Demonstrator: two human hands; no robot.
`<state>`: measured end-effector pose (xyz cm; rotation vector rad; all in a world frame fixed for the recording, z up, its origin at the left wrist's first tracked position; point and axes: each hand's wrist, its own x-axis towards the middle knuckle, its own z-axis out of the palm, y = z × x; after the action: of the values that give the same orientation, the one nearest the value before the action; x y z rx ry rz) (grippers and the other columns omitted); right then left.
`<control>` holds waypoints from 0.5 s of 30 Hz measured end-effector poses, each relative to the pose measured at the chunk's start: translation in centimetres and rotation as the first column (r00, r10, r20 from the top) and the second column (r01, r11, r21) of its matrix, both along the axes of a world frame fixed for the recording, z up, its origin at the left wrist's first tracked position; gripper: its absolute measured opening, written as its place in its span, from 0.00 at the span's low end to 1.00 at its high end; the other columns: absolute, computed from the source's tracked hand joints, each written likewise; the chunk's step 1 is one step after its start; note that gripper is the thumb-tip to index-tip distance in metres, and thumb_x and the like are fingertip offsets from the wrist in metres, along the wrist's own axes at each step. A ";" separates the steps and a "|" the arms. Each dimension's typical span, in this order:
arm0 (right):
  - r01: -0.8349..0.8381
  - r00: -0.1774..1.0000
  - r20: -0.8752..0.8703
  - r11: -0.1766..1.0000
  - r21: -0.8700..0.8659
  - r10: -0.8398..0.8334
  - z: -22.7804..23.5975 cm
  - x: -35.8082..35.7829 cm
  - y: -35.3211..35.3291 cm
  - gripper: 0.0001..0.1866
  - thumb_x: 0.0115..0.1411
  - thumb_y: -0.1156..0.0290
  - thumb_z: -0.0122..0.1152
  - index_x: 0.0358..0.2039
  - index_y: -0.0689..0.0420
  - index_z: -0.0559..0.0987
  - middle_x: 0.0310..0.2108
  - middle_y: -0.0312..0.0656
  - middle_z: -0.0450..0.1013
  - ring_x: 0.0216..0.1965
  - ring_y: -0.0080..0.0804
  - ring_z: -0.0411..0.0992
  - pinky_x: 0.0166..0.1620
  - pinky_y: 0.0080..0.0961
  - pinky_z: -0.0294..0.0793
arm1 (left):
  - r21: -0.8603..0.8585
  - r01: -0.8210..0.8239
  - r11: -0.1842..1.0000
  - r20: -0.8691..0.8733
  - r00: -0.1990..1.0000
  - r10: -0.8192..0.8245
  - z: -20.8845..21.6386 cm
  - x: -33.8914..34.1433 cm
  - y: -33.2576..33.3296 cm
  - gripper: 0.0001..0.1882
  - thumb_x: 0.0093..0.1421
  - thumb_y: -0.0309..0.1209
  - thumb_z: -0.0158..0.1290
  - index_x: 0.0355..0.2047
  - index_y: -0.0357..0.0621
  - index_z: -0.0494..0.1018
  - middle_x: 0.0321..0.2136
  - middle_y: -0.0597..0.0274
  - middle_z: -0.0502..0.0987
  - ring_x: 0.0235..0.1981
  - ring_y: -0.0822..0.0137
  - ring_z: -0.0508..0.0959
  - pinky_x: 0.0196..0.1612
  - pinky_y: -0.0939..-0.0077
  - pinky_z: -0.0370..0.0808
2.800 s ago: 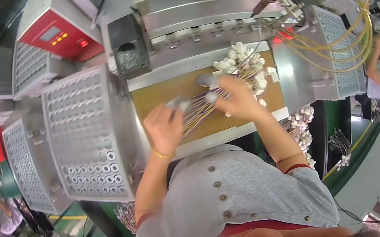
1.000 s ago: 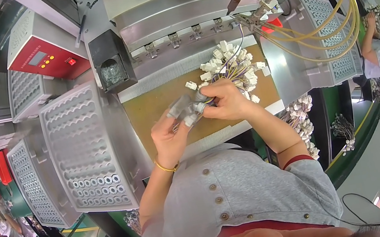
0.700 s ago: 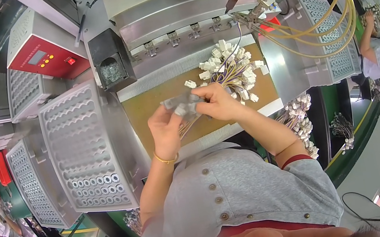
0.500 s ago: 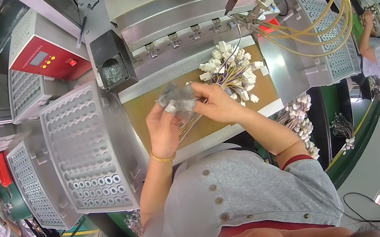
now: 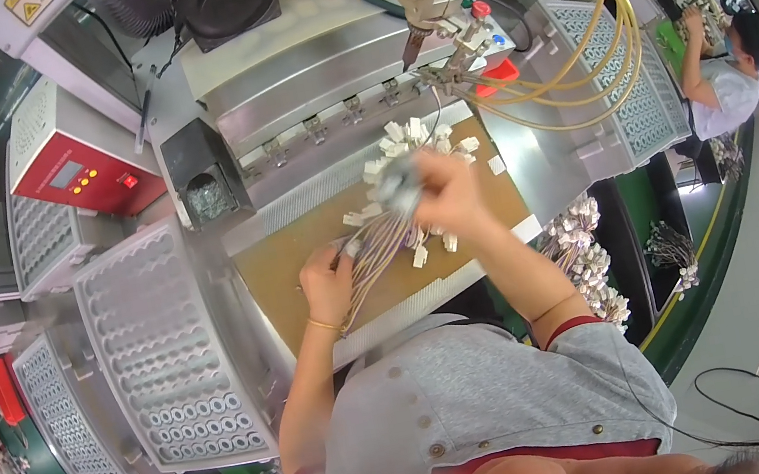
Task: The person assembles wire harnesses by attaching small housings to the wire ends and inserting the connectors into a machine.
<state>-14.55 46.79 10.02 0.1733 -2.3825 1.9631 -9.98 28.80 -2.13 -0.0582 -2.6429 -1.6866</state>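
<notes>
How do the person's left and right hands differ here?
The left hand looks fairly sharp; the right hand is blurred. The left wears a yellow bracelet; none shows on the right. The left is beside the wires; the right is farther forward, near white connectors. Both are over the brown board.

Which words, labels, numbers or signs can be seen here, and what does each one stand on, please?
Control box, red front: a line of print, too small to quote.
Its small screen: too small to read.
Machine frame, upper left: a yellow warning sign with a triangle; wording too small to read.
Wire bundle: no lettering can be made out.
</notes>
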 end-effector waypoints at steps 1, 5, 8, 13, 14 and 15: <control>0.237 0.971 0.052 0.966 -0.101 -0.232 -1.6 -1.2 1.6 0.08 0.43 0.74 0.57 0.28 0.57 0.75 0.22 0.35 0.70 0.22 0.18 0.66 0.23 0.13 0.63 | 0.004 0.004 1.000 -0.006 1.000 -0.004 0.5 -0.1 0.0 0.04 0.44 0.23 0.51 0.19 0.36 0.68 0.18 0.51 0.67 0.21 0.55 0.68 0.26 0.68 0.65; 0.454 0.881 0.175 0.682 -0.574 -0.439 -6.9 -5.1 7.8 0.01 0.52 0.75 0.49 0.26 0.54 0.69 0.20 0.34 0.66 0.20 0.23 0.65 0.19 0.16 0.60 | -0.113 0.054 0.992 -0.264 0.961 -0.082 2.4 -1.1 0.1 0.06 0.44 0.23 0.50 0.15 0.35 0.66 0.16 0.52 0.67 0.19 0.56 0.68 0.23 0.67 0.64; 0.459 0.868 0.242 0.516 -0.723 -0.433 -7.7 -6.2 7.9 0.05 0.54 0.73 0.48 0.22 0.53 0.65 0.17 0.34 0.62 0.19 0.25 0.63 0.17 0.17 0.56 | -0.156 0.076 0.985 -0.241 0.964 -0.112 1.9 -1.4 -0.5 0.06 0.44 0.22 0.50 0.15 0.35 0.66 0.14 0.53 0.67 0.17 0.55 0.67 0.22 0.67 0.64; 0.404 0.874 0.136 0.540 -0.738 -0.466 -8.8 -6.8 7.8 0.09 0.54 0.72 0.48 0.19 0.54 0.63 0.18 0.38 0.64 0.20 0.32 0.65 0.17 0.18 0.58 | -0.011 0.104 0.994 0.072 0.992 -0.103 -0.6 -0.8 -1.3 0.05 0.46 0.22 0.53 0.19 0.33 0.69 0.13 0.58 0.69 0.15 0.74 0.66 0.19 0.79 0.61; 0.407 0.873 0.139 0.542 -0.735 -0.468 -9.0 -6.9 8.0 0.09 0.54 0.72 0.48 0.19 0.54 0.63 0.18 0.38 0.64 0.20 0.32 0.65 0.17 0.18 0.58 | -0.009 0.106 0.994 0.076 0.992 -0.105 -0.2 -0.8 -1.2 0.05 0.46 0.22 0.53 0.19 0.33 0.69 0.13 0.58 0.69 0.15 0.74 0.66 0.19 0.79 0.61; 0.404 0.874 0.120 0.566 -0.719 -0.471 -9.3 -7.0 8.3 0.09 0.54 0.73 0.48 0.19 0.55 0.63 0.19 0.39 0.65 0.20 0.33 0.66 0.17 0.18 0.60 | 0.217 0.042 0.975 0.175 0.981 -0.081 0.5 -0.7 -1.0 0.03 0.47 0.21 0.53 0.21 0.33 0.70 0.15 0.63 0.70 0.18 0.78 0.67 0.20 0.82 0.62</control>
<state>-21.51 55.07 0.74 -0.3402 -1.2165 2.3522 -10.72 27.79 -1.61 0.0172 -2.5874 -2.0801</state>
